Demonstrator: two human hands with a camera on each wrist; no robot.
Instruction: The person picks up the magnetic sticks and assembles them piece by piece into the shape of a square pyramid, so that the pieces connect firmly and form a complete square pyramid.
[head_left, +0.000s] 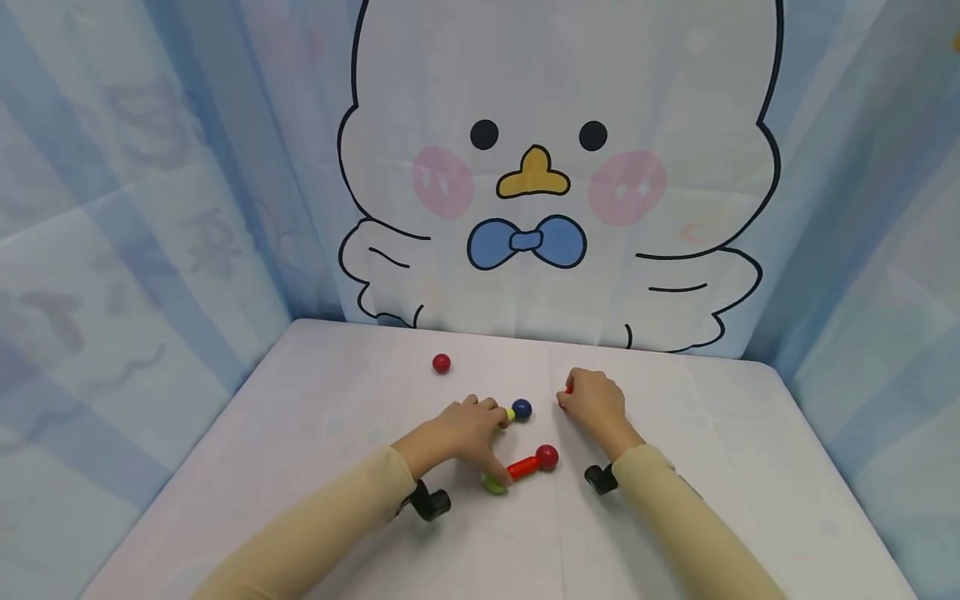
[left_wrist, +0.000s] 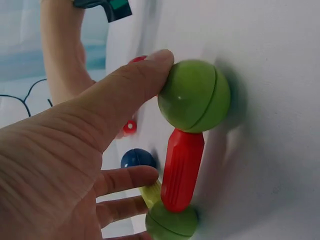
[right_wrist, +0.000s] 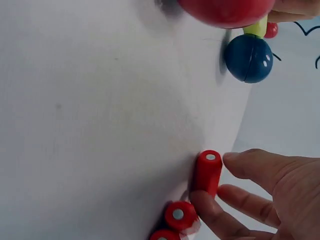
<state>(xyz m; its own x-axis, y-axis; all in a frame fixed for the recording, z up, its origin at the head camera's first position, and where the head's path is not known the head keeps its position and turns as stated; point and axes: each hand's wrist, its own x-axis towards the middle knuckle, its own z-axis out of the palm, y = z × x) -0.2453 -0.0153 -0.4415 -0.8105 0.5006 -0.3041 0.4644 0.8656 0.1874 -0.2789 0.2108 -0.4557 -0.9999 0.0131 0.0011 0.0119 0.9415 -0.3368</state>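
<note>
My left hand [head_left: 467, 429] spreads over a joined toy of balls and rods. Its thumb touches a green ball [left_wrist: 194, 95]; its straight fingers lie beside a second green ball [left_wrist: 171, 223]. A red rod [left_wrist: 182, 172] links these two balls. From the second, a yellow rod [left_wrist: 150, 194] leads to a blue ball [head_left: 521, 408]. Another red rod [head_left: 523, 468] with a red ball [head_left: 547, 457] extends rightward from the first. Farther right, my right hand [head_left: 596, 406] pinches a loose red rod [right_wrist: 206, 174] between thumb and finger, at the tabletop.
Beside the pinched rod lie more red rods [right_wrist: 177, 216] with pale end discs, hidden by the hand in the head view. One loose red ball [head_left: 442, 363] sits toward the back of the white table [head_left: 330, 367]. A printed curtain [head_left: 525, 292] hangs behind.
</note>
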